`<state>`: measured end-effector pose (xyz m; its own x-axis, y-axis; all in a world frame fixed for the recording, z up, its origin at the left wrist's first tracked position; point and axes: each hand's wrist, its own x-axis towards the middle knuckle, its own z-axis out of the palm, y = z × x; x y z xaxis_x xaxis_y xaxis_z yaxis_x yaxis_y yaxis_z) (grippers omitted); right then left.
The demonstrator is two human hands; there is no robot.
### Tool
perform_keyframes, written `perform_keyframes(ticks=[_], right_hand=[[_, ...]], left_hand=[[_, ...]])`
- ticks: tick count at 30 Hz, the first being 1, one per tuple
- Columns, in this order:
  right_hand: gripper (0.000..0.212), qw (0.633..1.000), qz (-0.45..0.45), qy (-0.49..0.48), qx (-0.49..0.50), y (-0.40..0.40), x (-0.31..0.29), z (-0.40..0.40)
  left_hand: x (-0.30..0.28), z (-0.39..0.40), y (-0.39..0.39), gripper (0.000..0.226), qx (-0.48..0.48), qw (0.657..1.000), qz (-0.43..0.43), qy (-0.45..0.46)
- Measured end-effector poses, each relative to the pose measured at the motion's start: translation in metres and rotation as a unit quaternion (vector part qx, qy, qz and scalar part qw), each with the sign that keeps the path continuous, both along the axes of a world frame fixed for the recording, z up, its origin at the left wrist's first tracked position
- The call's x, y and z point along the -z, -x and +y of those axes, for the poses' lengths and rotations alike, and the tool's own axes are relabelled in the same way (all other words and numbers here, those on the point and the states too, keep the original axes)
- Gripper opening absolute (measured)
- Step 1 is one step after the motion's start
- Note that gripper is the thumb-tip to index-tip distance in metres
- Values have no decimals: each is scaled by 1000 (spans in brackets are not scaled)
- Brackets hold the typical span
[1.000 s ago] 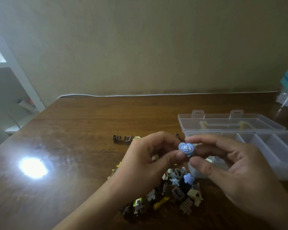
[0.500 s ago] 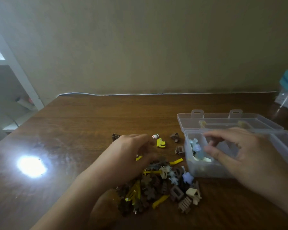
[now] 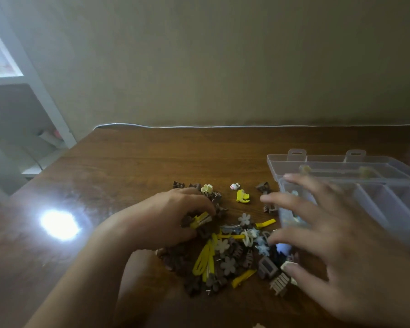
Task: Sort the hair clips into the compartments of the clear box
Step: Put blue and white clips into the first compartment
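The head view shows one brown wooden table (image 3: 152, 162) with one pile of hair clips (image 3: 225, 254) near its front edge and one clear box (image 3: 374, 200) to the right of the pile, its lid (image 3: 336, 165) lying open behind it.

The pile is too tangled for a full count. Many clips are dark brown; at least five are yellow, among them a long oval clip (image 3: 200, 261) and a flat bar (image 3: 243, 278). At least three are pale flower shapes, one of them near the pile's far side (image 3: 244, 218). A grey square clip (image 3: 266, 267) and a cream comb-like clip (image 3: 279, 284) lie at the near right.

Four clips sit apart beyond the pile: a small white one (image 3: 234, 186), a yellow one (image 3: 242, 196) just in front of it, and two dark brown ones (image 3: 263, 187) (image 3: 270, 208) beside the box.

The box shows at least three compartments. The leftmost holds a few pale clips, blurred behind fingers; the other two show nothing I can make out.

The left hand (image 3: 173, 214) rests on the pile's left side, fingers curled round a yellow clip (image 3: 200, 220). The right hand (image 3: 336, 247) hovers with fingers spread and straight, holding nothing, over the pile's right edge and the box's left end; it is motion-blurred.
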<state>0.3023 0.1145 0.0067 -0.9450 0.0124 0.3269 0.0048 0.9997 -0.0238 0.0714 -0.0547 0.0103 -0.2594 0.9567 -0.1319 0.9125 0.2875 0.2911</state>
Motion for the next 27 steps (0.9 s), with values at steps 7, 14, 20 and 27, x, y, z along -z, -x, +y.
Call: perform_keyframes(ticks=[7,14,20,27], right_hand=[[43,995,-51,-92,-2,7,14,-4],[33,998,-1,-58,36,14,17,2],[36,994,-34,-89,61,23,23,-7],[28,995,69,-49,47,16,19,-2]], left_hand=[[0,-7,10,52,-49,999,19,-8],[6,13,-16,22,-1,982,75,-175],[18,23,-26,21,34,987,86,-130],[19,20,-16,18,7,990,62,-128]])
